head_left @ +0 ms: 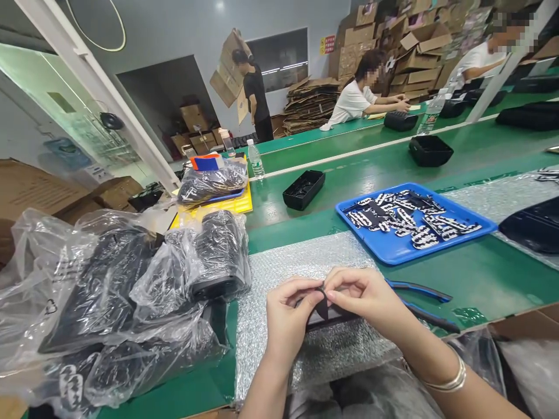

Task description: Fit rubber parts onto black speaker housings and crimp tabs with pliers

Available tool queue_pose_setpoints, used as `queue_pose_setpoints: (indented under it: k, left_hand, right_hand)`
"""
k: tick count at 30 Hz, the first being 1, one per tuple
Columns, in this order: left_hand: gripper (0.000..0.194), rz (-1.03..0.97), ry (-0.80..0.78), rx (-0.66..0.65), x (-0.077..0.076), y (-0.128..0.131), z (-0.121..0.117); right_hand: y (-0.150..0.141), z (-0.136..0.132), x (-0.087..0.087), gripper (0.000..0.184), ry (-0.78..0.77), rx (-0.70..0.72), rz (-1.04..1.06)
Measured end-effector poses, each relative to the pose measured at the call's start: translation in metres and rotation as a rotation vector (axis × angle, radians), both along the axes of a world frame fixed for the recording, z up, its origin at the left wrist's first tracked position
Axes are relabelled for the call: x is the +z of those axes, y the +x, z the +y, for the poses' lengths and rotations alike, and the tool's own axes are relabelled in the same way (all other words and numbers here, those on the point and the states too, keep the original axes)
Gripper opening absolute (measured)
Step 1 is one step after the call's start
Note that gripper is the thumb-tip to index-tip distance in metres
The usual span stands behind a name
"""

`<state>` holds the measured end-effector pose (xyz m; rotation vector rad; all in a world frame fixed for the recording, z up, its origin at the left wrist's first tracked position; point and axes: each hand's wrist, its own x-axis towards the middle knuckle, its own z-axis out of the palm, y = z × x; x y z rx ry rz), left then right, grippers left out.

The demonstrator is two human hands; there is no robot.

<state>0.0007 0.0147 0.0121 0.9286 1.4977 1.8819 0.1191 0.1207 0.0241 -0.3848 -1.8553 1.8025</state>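
Note:
My left hand (290,319) and my right hand (364,297) meet above a bubble-wrap mat (279,343), their fingertips pinching a small black piece (322,306) from both sides. A longer black strip (327,318) lies just under the fingers, partly hidden by them. To the right of my right hand lie blue-handled pliers (419,291), not touching it. Farther ahead stands a blue tray (414,253) heaped with black-and-white patterned pieces (393,215). Left of my left hand, clear plastic bags (117,302) wrap black items.
Green workbenches run ahead, with black trays (303,189) and a water bottle (256,160) on them. A yellow mat (231,203) holds another bagged bundle. Co-workers in white shirts (360,99) sit at the far bench, and a person carries cardboard (229,70) near stacked boxes.

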Motion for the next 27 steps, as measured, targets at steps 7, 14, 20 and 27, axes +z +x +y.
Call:
queue_pose_setpoints:
  k: [7,14,20,27]
  left_hand:
    - [0.012,0.010,-0.011,0.024,0.000,0.001,-0.002]
    - [0.007,0.073,0.030,0.015,-0.003,-0.002,-0.002]
    - [0.012,0.111,0.012,0.020,-0.001,0.002,-0.003]
    - [0.012,0.138,-0.064,0.101,0.000,0.004,-0.004]
  right_hand:
    - [0.002,0.001,0.001,0.024,0.018,0.011,-0.057]
    - [0.004,0.003,0.008,0.012,-0.050,0.066,-0.143]
    - [0.000,0.001,0.012,0.010,-0.069,0.040,-0.171]
    - [0.012,0.007,0.005,0.006,-0.046,-0.247,-0.125]
